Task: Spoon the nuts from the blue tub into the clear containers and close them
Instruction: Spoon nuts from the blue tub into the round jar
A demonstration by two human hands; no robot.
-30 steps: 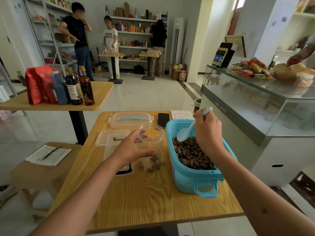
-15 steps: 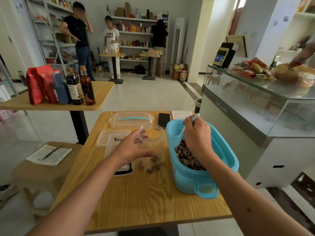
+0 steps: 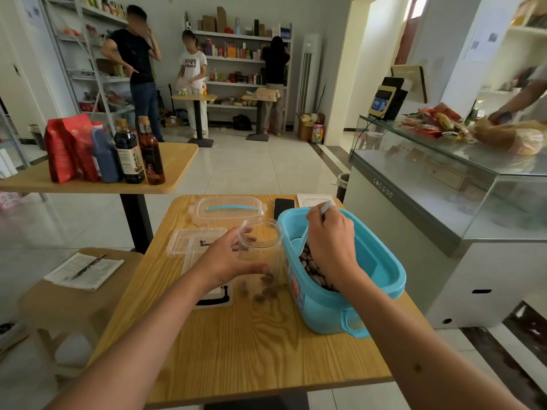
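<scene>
A blue tub (image 3: 381,273) with brown nuts (image 3: 310,267) stands on the right of the wooden table (image 3: 251,344). My right hand (image 3: 330,235) grips a white spoon (image 3: 302,236), whose bowl dips into the nuts. Left of the tub stands an upright clear jar (image 3: 262,250) with a few nuts at its bottom. My left hand (image 3: 228,258) holds the jar from its left side, fingers curled round it.
A clear lid with a blue handle (image 3: 228,206), a phone (image 3: 283,206) and a paper sheet (image 3: 312,199) lie at the table's far edge. Flat clear trays (image 3: 189,241) lie left of the jar. A glass counter (image 3: 444,184) stands right; a table with bottles (image 3: 127,155) left.
My right hand has lowered the spoon from above the tub down into the nuts. My left hand stays on the jar.
</scene>
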